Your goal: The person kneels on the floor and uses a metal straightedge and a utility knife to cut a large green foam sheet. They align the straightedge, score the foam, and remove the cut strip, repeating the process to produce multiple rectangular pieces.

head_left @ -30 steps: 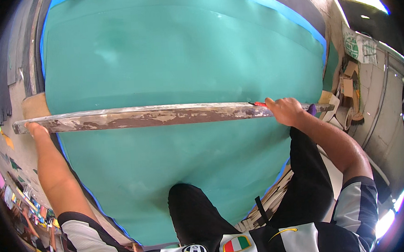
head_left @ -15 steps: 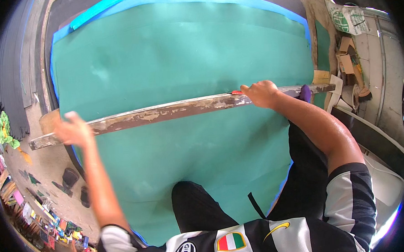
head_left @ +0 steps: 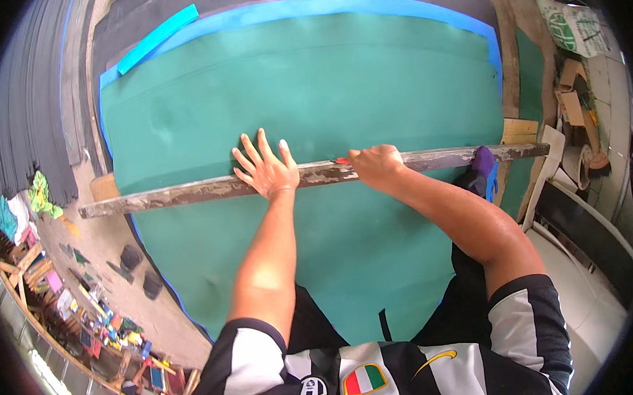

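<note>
A long, worn wooden straightedge [head_left: 216, 190] with flaking paint lies across a large green sheet [head_left: 296, 91]. My left hand [head_left: 271, 173] is open, its palm on the straightedge left of the middle and its spread fingers reaching over the far side onto the sheet. Closed in my right hand [head_left: 378, 167] is what looks like a red cutter knife [head_left: 341, 160], its tip pointing left along the straightedge's far edge. Most of the knife is hidden inside the fist. A foot in a purple sock [head_left: 483, 161] rests on the straightedge's right part.
Blue sheet [head_left: 306, 6] shows beneath the green one's edges, with a bright turquoise strip [head_left: 158, 40] at the far left. Dark stacked sheets [head_left: 29, 105] lie on the left. A white chair [head_left: 574, 263] stands at the right, near a brush [head_left: 599, 164] and a cardboard box [head_left: 572, 107].
My left hand has moved right from the straightedge's left end toward its middle and spread out flat. My right hand has shifted left along the straightedge, still holding the red cutter knife.
</note>
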Demonstrator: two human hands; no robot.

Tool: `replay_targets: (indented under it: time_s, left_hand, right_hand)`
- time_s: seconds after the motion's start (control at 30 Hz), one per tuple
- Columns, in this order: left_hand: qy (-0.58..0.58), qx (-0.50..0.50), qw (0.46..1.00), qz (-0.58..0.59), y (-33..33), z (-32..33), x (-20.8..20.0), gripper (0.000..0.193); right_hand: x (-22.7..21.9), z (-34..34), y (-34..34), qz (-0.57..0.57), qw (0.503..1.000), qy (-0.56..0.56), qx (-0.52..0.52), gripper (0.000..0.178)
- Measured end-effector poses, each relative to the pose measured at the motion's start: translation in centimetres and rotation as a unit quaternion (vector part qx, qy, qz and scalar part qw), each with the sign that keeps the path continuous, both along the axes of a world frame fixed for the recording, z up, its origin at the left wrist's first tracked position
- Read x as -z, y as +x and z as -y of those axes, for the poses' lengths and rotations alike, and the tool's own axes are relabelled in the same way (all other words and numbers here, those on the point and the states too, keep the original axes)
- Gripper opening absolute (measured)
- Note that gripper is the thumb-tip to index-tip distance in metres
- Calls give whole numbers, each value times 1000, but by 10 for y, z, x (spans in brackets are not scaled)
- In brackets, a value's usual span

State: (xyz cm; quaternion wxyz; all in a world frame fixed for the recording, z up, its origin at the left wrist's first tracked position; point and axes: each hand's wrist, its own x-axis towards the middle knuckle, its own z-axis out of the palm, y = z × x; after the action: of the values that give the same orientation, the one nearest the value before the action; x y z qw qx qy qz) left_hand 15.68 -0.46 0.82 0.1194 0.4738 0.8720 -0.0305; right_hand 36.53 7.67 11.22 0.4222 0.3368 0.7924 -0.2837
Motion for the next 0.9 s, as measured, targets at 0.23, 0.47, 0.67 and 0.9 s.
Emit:
replay_targets:
  time_s: [0.23,0.47,0.67,0.9]
  left_hand:
    - [-32,2,999,-16,1,6,-8,58]
    - [-45,-6,999,-6,2,-4,-4,60]
    - [-33,1,999,-7,0,-2,-3,59]
    - [-12,5,1000,-23,-1,0,-2,58]
  right_hand:
    - [14,9,19,-55,998,-2,-39,26]
    - [9,-2,15,-22,999,-47,-2,30]
    - [7,-9,18,-25,997,-69,19,31]
    - [1,-17,59,-17,997,-73,23,29]
